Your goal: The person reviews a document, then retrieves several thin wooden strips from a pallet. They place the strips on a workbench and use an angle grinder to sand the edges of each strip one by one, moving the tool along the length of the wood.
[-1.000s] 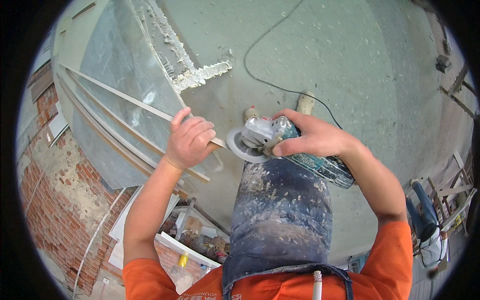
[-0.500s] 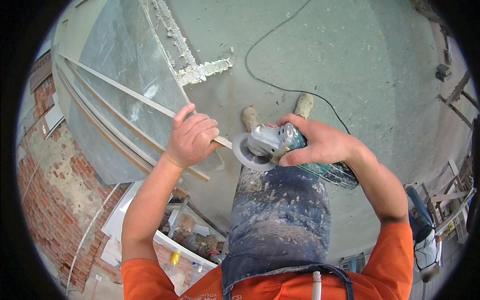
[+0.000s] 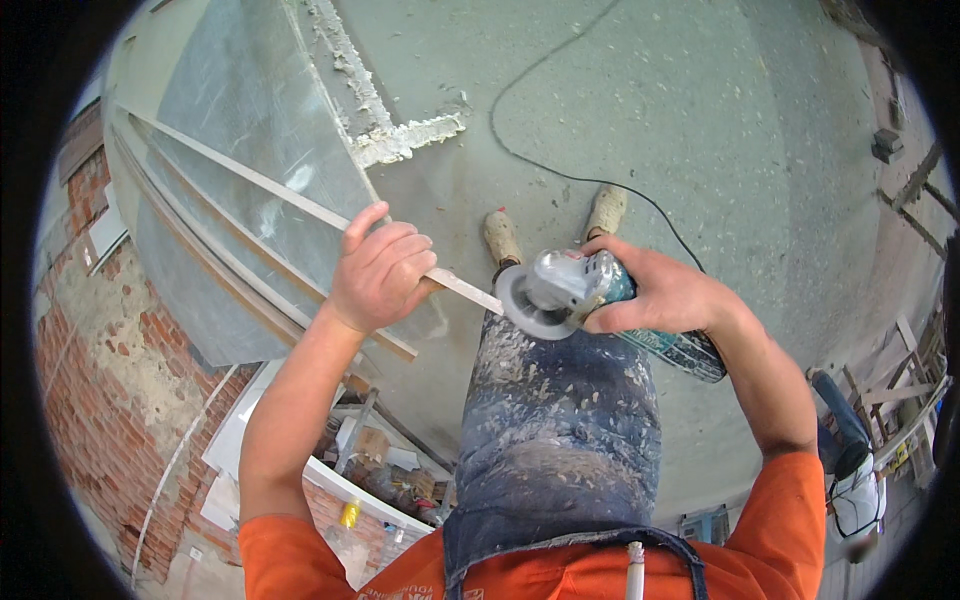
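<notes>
My left hand [image 3: 385, 270] is closed around a long thin pale strip [image 3: 270, 185], whose far part rests over a grey board. The strip's near end pokes out past my fingers, up to the rim of the grinder's disc; whether they touch I cannot tell. My right hand [image 3: 655, 288] grips a green and grey angle grinder [image 3: 570, 285] by its head and body, in front of my thighs. Its round grey disc [image 3: 525, 310] faces the strip. A dark cord [image 3: 540, 165] runs from the grinder side across the floor.
More long strips [image 3: 230, 230] lie on the large grey board [image 3: 250, 100] at left. Beyond it is a broken brick wall [image 3: 130, 400]. Debris [image 3: 385, 470] lies low at left. Another person [image 3: 855, 480] is at the far right, near stacked wood [image 3: 910, 390].
The grinder in my right hand has shifted a little to the right, away from my left hand. More of the strip's near end now shows between my left hand and the disc.
</notes>
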The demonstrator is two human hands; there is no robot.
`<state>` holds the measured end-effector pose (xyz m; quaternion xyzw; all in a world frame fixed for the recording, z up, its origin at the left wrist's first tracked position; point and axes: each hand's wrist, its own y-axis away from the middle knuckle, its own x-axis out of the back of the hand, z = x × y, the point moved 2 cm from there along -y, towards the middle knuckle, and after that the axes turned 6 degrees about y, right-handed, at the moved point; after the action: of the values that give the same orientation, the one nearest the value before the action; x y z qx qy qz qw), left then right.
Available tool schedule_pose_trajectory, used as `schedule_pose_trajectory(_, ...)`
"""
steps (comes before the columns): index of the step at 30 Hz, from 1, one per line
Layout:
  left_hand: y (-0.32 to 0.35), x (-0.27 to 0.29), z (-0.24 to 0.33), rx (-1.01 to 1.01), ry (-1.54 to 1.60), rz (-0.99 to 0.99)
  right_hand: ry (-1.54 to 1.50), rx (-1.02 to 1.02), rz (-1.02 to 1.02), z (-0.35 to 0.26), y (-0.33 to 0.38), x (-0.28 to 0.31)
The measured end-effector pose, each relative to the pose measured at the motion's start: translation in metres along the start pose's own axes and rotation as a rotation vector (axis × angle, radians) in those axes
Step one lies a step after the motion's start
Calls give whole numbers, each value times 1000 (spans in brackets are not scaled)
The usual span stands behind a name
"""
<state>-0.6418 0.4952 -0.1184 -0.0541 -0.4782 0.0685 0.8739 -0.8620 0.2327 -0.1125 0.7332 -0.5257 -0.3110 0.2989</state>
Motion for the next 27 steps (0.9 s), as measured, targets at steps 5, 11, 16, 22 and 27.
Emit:
schedule_pose_trajectory(5, 8, -3, -4, 5, -9, -50, -296, -97, 228, 49, 1, -14)
schedule_pose_trajectory(11, 6, 5, -2, -13, -7, -49, -824, -158, 431, 87, 50, -61)
schedule_pose_trajectory(16, 6, 3, -6, -14, -56, -135, -1055, -194, 445, 95, 92, -89)
schedule_pose_trajectory(22, -13, -12, 7, 30, -49, -170, -1290, -164, 336, 89, 98, -113)
schedule_pose_trajectory(27, -40, -32, 30, -13, -34, -115, -1451, 7, 315, 86, 87, -146)
